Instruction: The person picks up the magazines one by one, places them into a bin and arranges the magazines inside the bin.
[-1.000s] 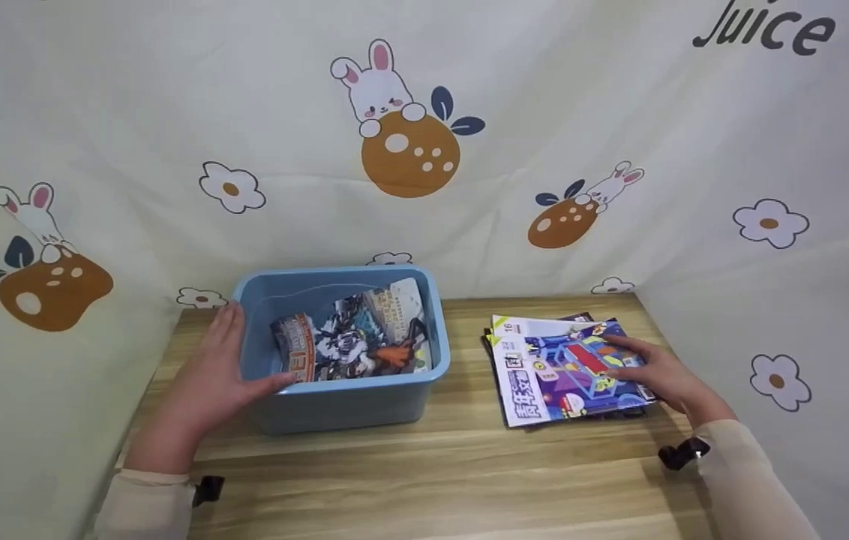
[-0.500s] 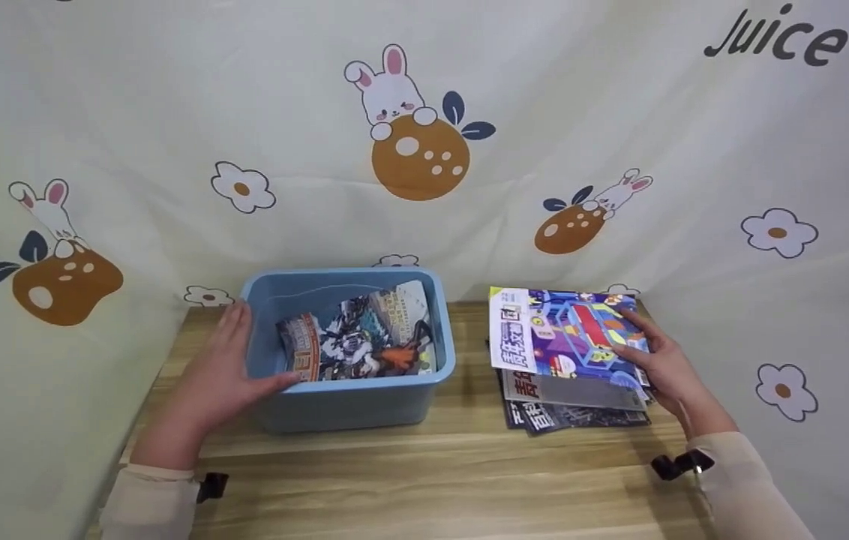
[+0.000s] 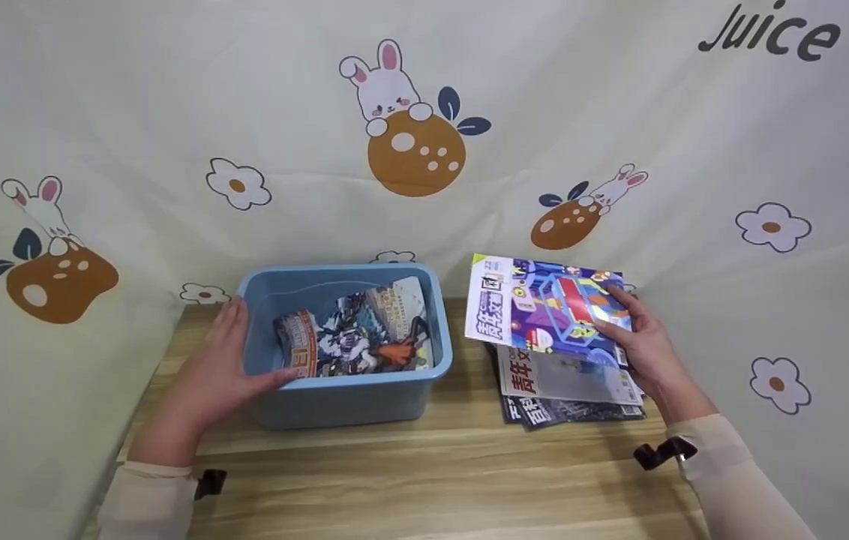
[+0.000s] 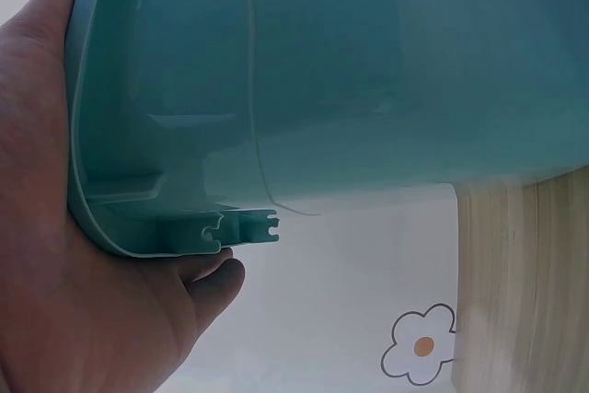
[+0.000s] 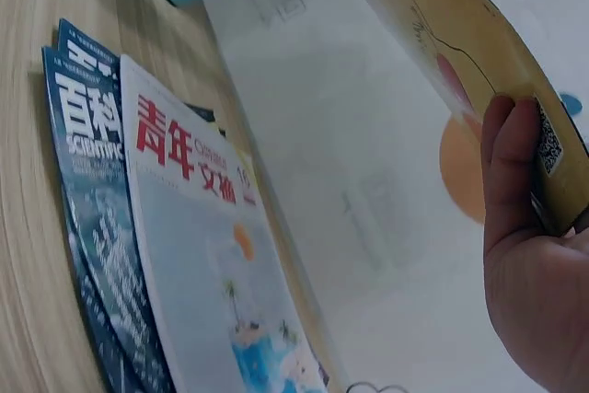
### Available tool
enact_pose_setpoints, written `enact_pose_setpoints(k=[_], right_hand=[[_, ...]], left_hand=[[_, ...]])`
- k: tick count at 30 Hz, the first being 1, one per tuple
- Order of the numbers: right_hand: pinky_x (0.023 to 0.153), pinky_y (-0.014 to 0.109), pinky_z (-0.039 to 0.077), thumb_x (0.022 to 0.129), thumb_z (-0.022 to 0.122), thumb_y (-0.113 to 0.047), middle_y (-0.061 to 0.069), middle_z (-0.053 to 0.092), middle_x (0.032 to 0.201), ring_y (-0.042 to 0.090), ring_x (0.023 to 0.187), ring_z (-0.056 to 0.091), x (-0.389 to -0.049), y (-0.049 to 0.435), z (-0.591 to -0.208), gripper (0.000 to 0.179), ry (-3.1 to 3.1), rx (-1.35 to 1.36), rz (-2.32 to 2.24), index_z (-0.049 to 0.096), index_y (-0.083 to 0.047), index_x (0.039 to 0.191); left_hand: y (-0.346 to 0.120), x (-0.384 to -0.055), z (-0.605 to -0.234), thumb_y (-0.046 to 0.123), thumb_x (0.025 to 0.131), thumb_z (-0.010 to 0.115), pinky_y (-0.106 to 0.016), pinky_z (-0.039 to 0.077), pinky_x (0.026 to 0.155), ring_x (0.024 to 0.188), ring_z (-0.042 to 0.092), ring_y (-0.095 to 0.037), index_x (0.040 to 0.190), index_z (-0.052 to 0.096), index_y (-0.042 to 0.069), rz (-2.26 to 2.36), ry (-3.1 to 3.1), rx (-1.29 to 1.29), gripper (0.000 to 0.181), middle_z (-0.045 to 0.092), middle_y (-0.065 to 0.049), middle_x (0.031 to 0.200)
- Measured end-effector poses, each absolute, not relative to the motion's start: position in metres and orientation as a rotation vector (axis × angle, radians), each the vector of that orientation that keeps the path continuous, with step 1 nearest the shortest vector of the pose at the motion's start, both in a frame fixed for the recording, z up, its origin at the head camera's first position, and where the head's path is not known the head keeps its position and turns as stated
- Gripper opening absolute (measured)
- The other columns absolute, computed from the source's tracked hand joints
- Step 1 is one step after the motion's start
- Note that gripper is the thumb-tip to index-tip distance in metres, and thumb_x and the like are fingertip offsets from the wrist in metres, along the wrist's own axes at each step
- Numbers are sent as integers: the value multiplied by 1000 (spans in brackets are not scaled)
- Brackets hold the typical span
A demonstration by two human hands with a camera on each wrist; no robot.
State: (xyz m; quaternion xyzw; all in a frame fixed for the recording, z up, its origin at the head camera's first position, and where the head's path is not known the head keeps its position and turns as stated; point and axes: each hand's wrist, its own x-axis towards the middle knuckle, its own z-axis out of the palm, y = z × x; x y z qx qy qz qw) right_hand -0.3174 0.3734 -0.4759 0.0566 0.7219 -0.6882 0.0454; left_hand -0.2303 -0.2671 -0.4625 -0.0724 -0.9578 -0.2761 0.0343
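Note:
My left hand [image 3: 218, 375] holds the light blue plastic bin [image 3: 342, 405] at its near left corner. The thumb lies along the front rim and the fingers along the left side. In the left wrist view this hand [image 4: 83, 255] wraps the rim of the bin [image 4: 350, 62]. My right hand [image 3: 646, 345] pinches a colourful magazine [image 3: 544, 307] by its right edge, above a stack. The thumb is on the cover. In the right wrist view the magazine's yellowish back [image 5: 479, 52] shows beside the hand [image 5: 534, 255]. A pale magazine [image 3: 567, 379] tops the stack, over dark magazines [image 3: 582, 412].
Inside the bin lie several printed magazines [image 3: 357, 345], tilted and partly overlapping. Bin and stack stand on a wood-grain table [image 3: 424, 480]. A pale cloth [image 3: 304, 217] printed with rabbits and flowers hangs behind and at both sides.
The right hand has lifted the colourful magazine off the stack and moved it up and left, uncovering the pale magazine and dark ones. The left hand has stayed on the bin.

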Motion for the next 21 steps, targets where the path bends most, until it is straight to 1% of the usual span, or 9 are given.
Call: enact_pose_setpoints(k=[2,7,9,14,17,21], right_hand=[[98,35,65,102,84,-30,18,25,177,22,118,71,-317,366,-472,91,2224,163,-2089,32,-42,175],[98,39,65,99,87,-32,18,26,177,28,121,70,-314,354,-465,92,2246,166,-2061,34,-44,174],[98,39,65,98,88,-34,18,29,176,28,121,71,-313,351,-463,92,2256,165,-2057,35,-45,173],[97,41,65,99,86,-32,20,34,172,28,118,74,-314,342,-459,89,2245,133,-2078,37,-44,173],[95,42,66,101,85,-30,21,36,170,28,117,75,-315,334,-456,87,2234,115,-2088,37,-43,173],[93,36,67,104,82,-18,22,38,167,25,114,74,-317,321,-455,84,2193,28,-2142,38,-34,174]], left_hand=[[-268,-231,-463,82,86,77,-77,19,127,168,0,-50,174,1,-4,-844,-2945,-219,145,-6,-25,182],[-268,-232,-463,83,86,76,-77,20,126,168,0,-51,174,1,-5,-836,-2948,-220,146,-6,-26,182],[-267,-233,-463,83,86,76,-77,21,126,168,0,-51,174,2,-5,-832,-2952,-222,145,-6,-26,182],[-267,-232,-464,83,86,76,-77,22,126,167,3,-52,174,0,-4,-834,-2950,-217,146,-6,-27,182],[-267,-231,-464,83,86,76,-77,21,126,167,4,-53,174,-1,-4,-838,-2947,-214,146,-5,-28,182],[-267,-231,-462,81,86,78,-75,20,128,167,4,-53,173,0,-6,-837,-2943,-224,145,-4,-30,181]])
